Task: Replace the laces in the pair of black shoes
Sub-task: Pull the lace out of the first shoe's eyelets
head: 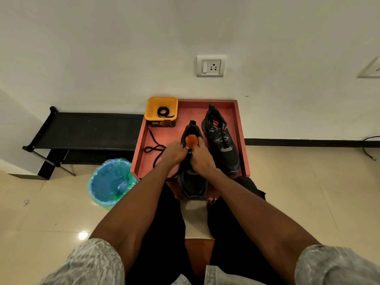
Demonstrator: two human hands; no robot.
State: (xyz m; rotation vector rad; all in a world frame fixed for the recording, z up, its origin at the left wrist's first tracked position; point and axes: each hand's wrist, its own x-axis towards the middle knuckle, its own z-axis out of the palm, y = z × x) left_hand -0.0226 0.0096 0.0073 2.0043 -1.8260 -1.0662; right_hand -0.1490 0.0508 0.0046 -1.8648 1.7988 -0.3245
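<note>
Two black shoes stand on a pink tray. The near shoe, with an orange insole, sits at the tray's front, its toe toward me. My left hand and my right hand meet over its eyelets, fingers curled and pinching the black lace. That lace trails in loops to the left across the tray. The second shoe lies to the right, laced. A coiled black lace lies in a yellow box at the tray's back left corner.
A blue bin with a green liner stands on the floor at the left. Behind it is a low black bench. A wall socket sits above the tray. My legs flank a stool below the tray.
</note>
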